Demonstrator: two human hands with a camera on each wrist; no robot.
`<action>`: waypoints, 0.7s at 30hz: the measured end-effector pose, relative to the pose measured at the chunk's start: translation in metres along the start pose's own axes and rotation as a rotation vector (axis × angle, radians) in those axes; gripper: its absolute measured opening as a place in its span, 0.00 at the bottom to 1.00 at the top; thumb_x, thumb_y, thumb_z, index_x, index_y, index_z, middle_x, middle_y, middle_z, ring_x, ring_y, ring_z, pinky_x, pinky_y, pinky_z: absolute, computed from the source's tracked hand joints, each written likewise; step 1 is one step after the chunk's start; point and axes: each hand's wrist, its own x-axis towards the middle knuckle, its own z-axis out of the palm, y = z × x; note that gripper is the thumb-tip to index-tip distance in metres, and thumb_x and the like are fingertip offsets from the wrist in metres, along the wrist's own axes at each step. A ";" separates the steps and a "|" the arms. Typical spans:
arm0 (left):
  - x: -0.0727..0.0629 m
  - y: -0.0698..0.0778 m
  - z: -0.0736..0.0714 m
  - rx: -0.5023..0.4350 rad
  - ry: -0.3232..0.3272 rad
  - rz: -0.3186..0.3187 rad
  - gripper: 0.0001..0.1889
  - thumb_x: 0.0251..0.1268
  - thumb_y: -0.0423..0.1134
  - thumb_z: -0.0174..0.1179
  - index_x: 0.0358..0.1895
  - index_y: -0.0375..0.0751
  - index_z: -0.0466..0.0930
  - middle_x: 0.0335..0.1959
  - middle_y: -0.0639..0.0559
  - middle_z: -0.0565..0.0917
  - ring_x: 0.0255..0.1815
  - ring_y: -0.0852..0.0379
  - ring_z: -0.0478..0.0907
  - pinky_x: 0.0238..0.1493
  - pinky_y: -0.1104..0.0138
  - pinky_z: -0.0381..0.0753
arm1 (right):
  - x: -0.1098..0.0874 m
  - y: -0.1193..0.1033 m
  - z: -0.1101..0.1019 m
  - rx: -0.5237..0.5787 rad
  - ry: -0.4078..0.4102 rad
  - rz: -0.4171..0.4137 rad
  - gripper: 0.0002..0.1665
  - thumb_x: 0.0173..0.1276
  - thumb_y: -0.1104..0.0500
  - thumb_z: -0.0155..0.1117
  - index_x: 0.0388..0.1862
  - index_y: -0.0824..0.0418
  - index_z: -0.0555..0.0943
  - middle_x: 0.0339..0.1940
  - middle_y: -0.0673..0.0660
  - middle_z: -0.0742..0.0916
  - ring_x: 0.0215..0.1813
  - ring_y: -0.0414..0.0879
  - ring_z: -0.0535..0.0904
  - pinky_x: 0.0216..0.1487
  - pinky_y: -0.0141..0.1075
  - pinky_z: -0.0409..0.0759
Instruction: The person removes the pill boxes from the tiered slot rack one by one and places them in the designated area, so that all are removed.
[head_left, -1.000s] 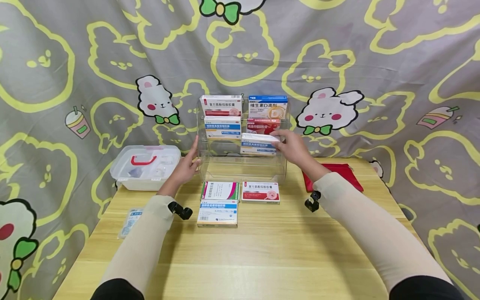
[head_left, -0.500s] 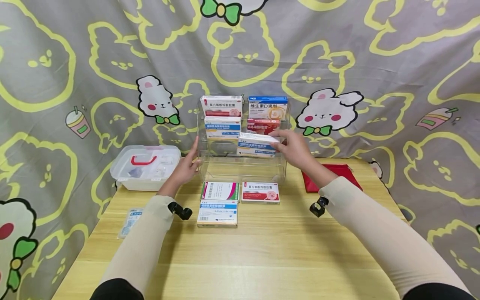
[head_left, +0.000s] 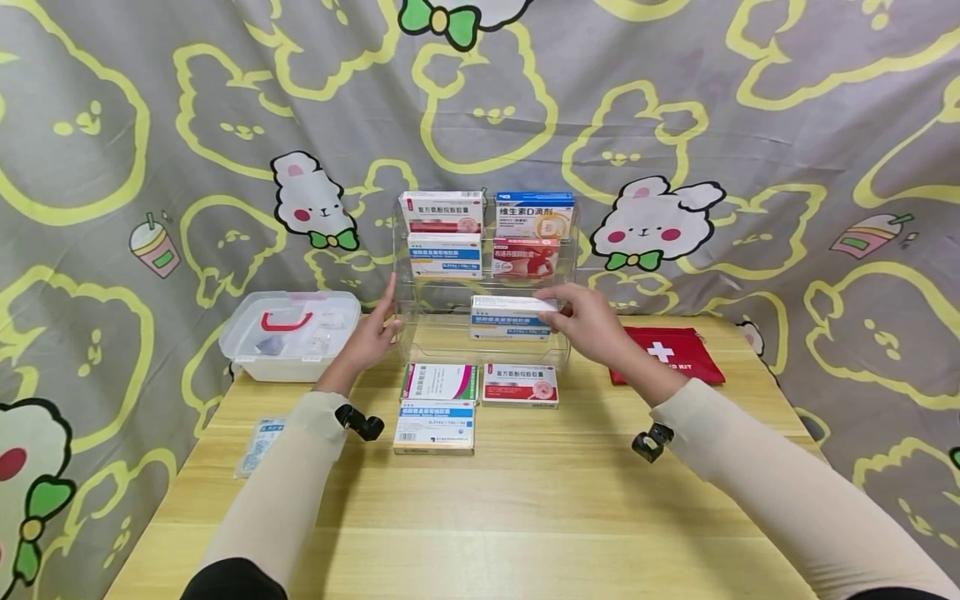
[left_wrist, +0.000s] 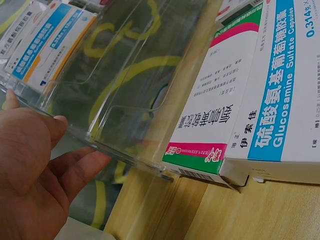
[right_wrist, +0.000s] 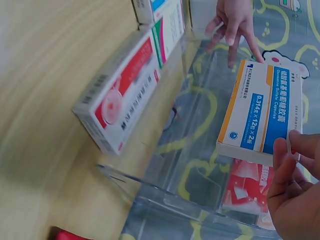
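One box (head_left: 510, 321) is end-pinched by R hand (head_left: 591, 322) at front of rack (head_left: 441, 331), whose L edge is touched by unclenched L hand (head_left: 371, 335); b/c grip's off-centre, box may be dropped.

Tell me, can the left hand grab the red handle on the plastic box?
Probably yes. The left hand is right beside the plastic box, and nothing seems to cover the red handle; the hand would just have to leave the clear stand.

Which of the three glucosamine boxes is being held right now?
The glucosamine box pinched in the right hand. The others are not held: the upper twin stands in the clear rack, the lower twin lies flat on the table.
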 end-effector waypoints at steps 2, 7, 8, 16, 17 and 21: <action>0.000 -0.001 0.000 -0.007 0.000 -0.002 0.50 0.84 0.31 0.46 0.74 0.96 0.25 0.84 0.36 0.48 0.78 0.31 0.60 0.59 0.43 0.81 | -0.005 0.001 0.003 0.011 -0.010 0.010 0.18 0.73 0.62 0.69 0.61 0.59 0.85 0.52 0.59 0.86 0.34 0.49 0.83 0.30 0.36 0.80; 0.000 -0.002 0.000 -0.006 0.005 -0.002 0.50 0.84 0.31 0.46 0.74 0.96 0.25 0.84 0.37 0.49 0.78 0.32 0.60 0.58 0.43 0.82 | -0.020 0.005 0.012 0.049 -0.051 0.045 0.19 0.73 0.62 0.69 0.61 0.60 0.85 0.50 0.60 0.85 0.34 0.51 0.83 0.28 0.36 0.81; 0.000 -0.002 0.000 -0.003 0.005 -0.003 0.50 0.84 0.31 0.46 0.74 0.96 0.25 0.84 0.37 0.49 0.79 0.32 0.60 0.58 0.43 0.82 | -0.023 0.006 0.014 0.055 -0.061 0.050 0.19 0.72 0.63 0.69 0.61 0.60 0.85 0.49 0.60 0.85 0.34 0.51 0.83 0.28 0.36 0.81; 0.000 -0.003 -0.001 0.005 0.000 -0.003 0.47 0.84 0.36 0.46 0.75 0.95 0.25 0.84 0.38 0.49 0.79 0.34 0.59 0.59 0.44 0.82 | -0.046 0.021 0.028 0.067 -0.113 0.083 0.18 0.71 0.63 0.71 0.59 0.61 0.86 0.49 0.59 0.87 0.33 0.48 0.81 0.28 0.36 0.80; 0.001 -0.003 -0.001 0.007 0.002 -0.001 0.47 0.84 0.36 0.47 0.75 0.94 0.25 0.84 0.38 0.50 0.79 0.34 0.59 0.59 0.44 0.82 | -0.050 0.023 0.029 0.069 -0.118 0.086 0.18 0.71 0.63 0.71 0.59 0.61 0.86 0.49 0.59 0.87 0.33 0.48 0.82 0.28 0.35 0.80; 0.000 -0.002 -0.001 0.006 0.001 0.001 0.49 0.84 0.34 0.47 0.74 0.96 0.25 0.84 0.37 0.50 0.79 0.33 0.60 0.59 0.43 0.81 | -0.061 0.032 0.034 0.065 -0.132 0.105 0.18 0.70 0.63 0.71 0.59 0.62 0.86 0.53 0.60 0.87 0.32 0.48 0.83 0.26 0.34 0.79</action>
